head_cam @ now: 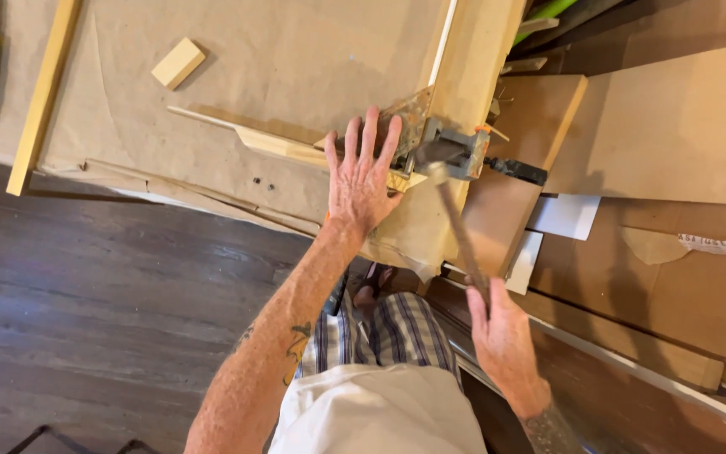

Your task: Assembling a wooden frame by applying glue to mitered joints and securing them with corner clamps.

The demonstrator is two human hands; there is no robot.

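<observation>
Hammer (pixel 455 223) clenched in right hand (pixel 502 336) (head at clamp (pixel 455 151)); left hand (pixel 363 181) flat, released, on wood strip (pixel 283 145).

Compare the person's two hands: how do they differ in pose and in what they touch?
The left hand lies flat, fingers spread, pressing on the wooden frame corner; the right hand is closed around a hammer handle. The left hand is higher in the view, by the metal corner clamp; the right hand is near the body. Both are bare.
</observation>
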